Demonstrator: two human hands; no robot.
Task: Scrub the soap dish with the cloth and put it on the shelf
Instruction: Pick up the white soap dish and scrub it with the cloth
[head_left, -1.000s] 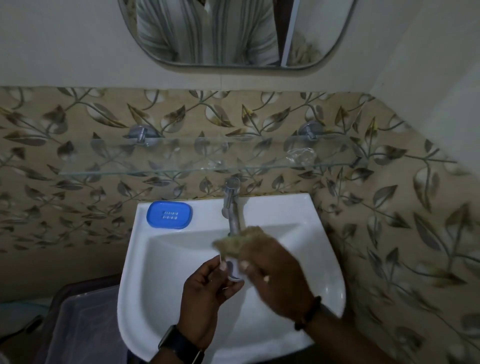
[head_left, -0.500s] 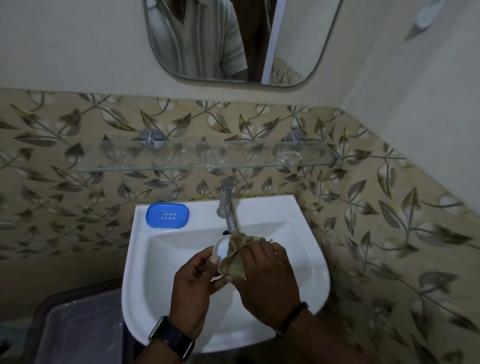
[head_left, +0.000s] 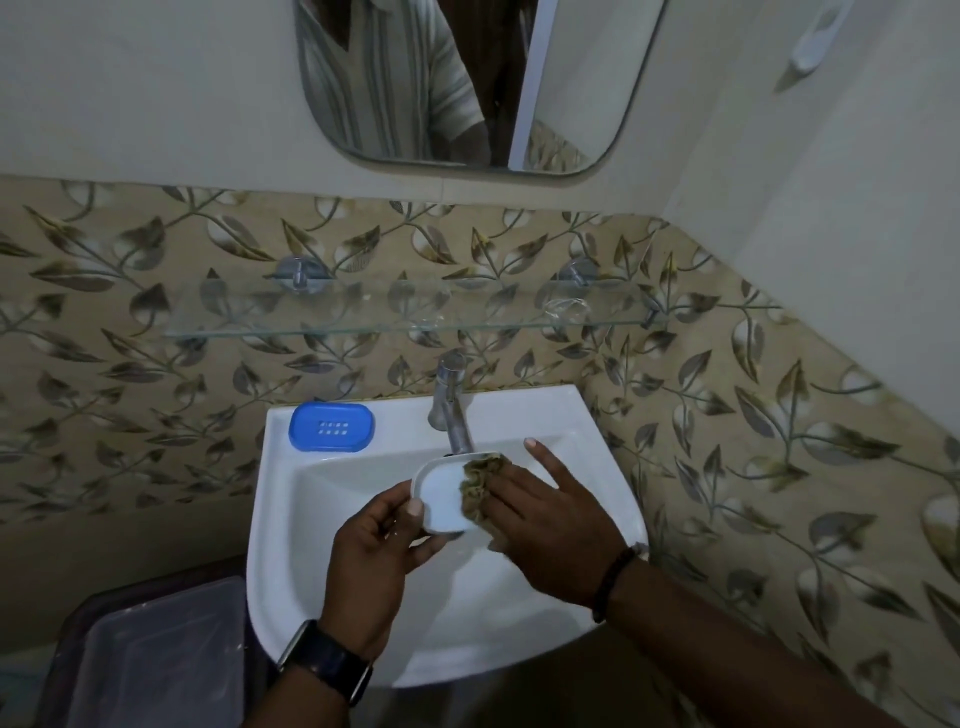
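Over the basin, my left hand grips a white oval soap dish by its near-left rim, its hollow facing up. My right hand presses a crumpled brownish-green cloth against the dish's right side, fingers spread flat, the index finger pointing away. A glass shelf runs along the tiled wall above the tap.
A blue perforated soap dish insert lies on the rim of the white sink at back left. The chrome tap stands just behind the dish. A clear plastic bin sits low left. A mirror hangs above.
The cloth has shifted from covering the dish to its right side, so the white hollow now shows. My view has tilted up, showing more of the mirror.
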